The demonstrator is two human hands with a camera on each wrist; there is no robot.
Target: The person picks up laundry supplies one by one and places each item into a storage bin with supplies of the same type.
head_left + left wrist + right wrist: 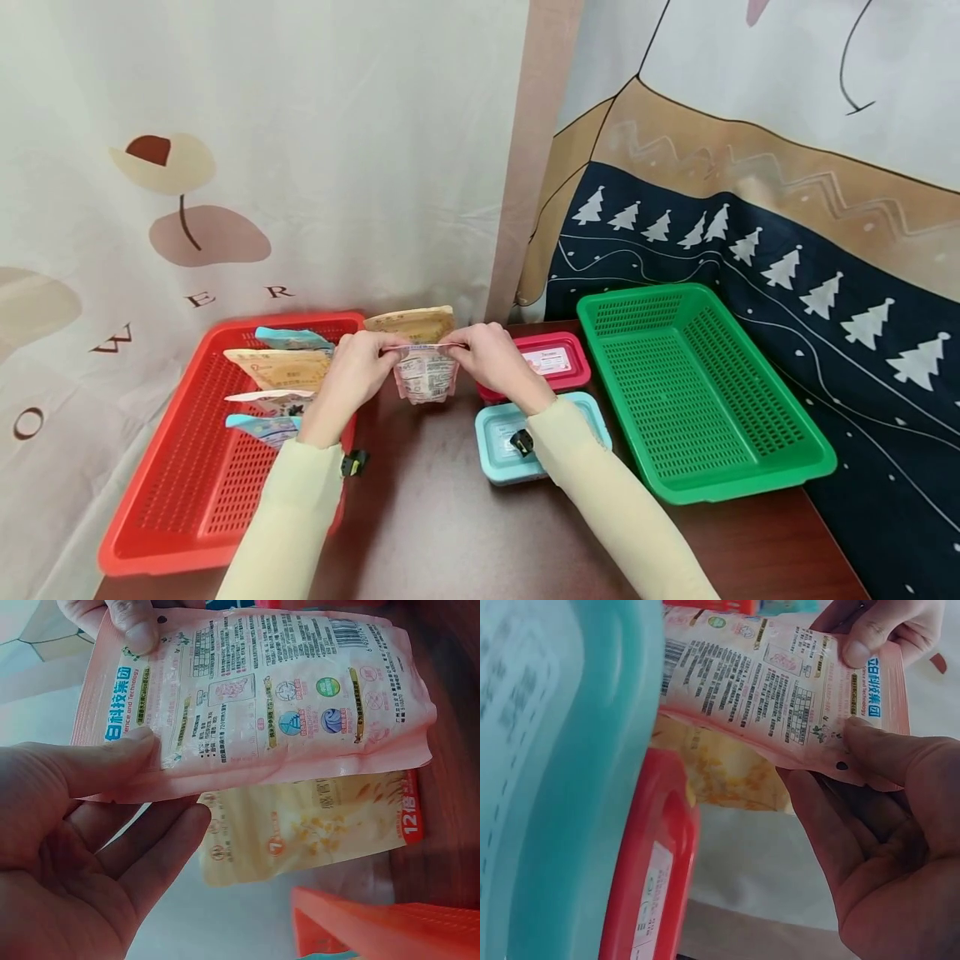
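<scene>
A pink pouch (426, 373) with printed text, a barcode and small round icons on its face hangs upright between both hands. My left hand (357, 371) pinches one top corner between thumb and fingers. The other top corner is pinched by my right hand (491, 357). In the left wrist view the left hand (82, 832) has its thumb on the printed side and its fingers behind. The right hand (900, 825) grips the same way in the right wrist view. Just behind the pink pouch stands a yellow pouch (412, 323), partly hidden by it.
A red basket (180, 500) on the left holds several upright pouches (281, 367). Right of the hands lie a red-lidded box (566, 360) and a light-blue-lidded box (495, 446), partly under the right forearm. A green basket (675, 400) stands farther right on the brown table (435, 517). Curtains hang behind.
</scene>
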